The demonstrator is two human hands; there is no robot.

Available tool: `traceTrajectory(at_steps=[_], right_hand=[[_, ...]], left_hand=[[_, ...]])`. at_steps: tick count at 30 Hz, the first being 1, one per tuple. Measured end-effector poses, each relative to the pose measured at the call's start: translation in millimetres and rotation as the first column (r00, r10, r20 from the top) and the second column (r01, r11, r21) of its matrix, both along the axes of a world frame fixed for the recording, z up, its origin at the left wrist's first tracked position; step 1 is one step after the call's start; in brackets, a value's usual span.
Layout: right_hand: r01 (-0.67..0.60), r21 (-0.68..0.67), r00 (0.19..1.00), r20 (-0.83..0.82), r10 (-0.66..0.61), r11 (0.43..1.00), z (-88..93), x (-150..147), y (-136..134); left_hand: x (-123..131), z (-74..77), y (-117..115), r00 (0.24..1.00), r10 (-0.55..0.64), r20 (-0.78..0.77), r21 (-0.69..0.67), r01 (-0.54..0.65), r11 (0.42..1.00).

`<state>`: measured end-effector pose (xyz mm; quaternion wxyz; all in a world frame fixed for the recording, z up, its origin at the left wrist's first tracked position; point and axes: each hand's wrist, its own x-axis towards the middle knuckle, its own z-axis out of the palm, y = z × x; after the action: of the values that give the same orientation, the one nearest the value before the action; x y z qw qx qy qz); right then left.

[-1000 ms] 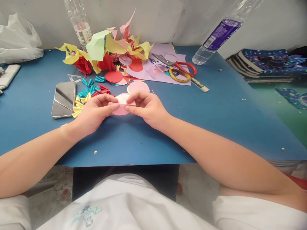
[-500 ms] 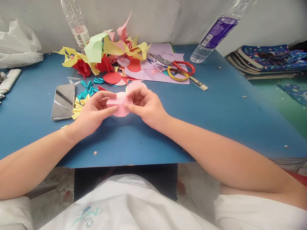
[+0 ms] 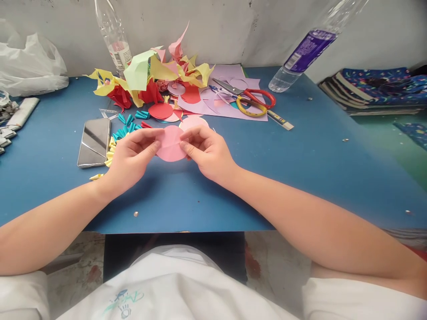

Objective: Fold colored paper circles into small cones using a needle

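Observation:
Between my two hands is a pink paper circle (image 3: pixel 171 144), spread nearly flat, with a faint crease across it. My left hand (image 3: pixel 135 151) pinches its left edge between thumb and fingers. On the opposite edge, my right hand (image 3: pixel 206 149) has the same kind of pinch. Just behind lies a stack of pale pink paper circles (image 3: pixel 193 122), partly covered by my right hand. Small folded teal paper pieces (image 3: pixel 125 129) and yellow folded pieces (image 3: pixel 110 155) lie beyond and beside my left hand, partly hidden by it.
A phone (image 3: pixel 94 142) lies left of my hands. Behind are folded paper flowers (image 3: pixel 138 73), red paper circles (image 3: pixel 160 110), a purple sheet (image 3: pixel 191 105), scissors (image 3: pixel 256 100) and a utility knife (image 3: pixel 280 120). Two bottles (image 3: pixel 118 53) (image 3: pixel 305 53) stand at the back; a plastic bag (image 3: pixel 31 66) is at left.
The pink circle has gone from bent along folds to nearly flat, its face turned more to me. Both hands still hold its edges. The whole view has shifted slightly.

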<state>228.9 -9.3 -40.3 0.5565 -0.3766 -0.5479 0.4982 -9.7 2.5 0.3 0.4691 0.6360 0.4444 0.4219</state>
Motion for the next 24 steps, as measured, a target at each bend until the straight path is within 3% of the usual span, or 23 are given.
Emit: traceTrajectory(at_steps=[6,10,16,21,24], right_hand=[[-0.064,-0.032,0.998,-0.029,0.063,0.997,4.7,1.2,0.2],[-0.111,-0.027,0.994,0.013,0.112,0.993,5.5,-0.6,-2.2],[-0.041,0.045,0.989,0.141,0.034,0.998,1.0,1.4,-6.4],[-0.228,-0.037,0.962,0.148,0.231,0.973,-2.0,2.8,-6.8],[-0.218,-0.052,0.959,0.174,0.223,0.975,0.8,0.8,-8.0]], left_hand=[[1.9,-1.8,3.3,0.991,-0.035,0.13,-0.094,0.048,0.994],[2.0,-3.1,3.4,0.986,-0.108,0.125,-0.125,0.123,0.985],[4.9,0.1,3.8,0.975,-0.08,0.207,-0.282,0.138,0.949],[8.8,3.8,4.2,0.95,-0.078,0.301,-0.342,0.184,0.921],[8.7,3.9,5.3,0.958,-0.06,0.279,-0.34,0.157,0.927]])
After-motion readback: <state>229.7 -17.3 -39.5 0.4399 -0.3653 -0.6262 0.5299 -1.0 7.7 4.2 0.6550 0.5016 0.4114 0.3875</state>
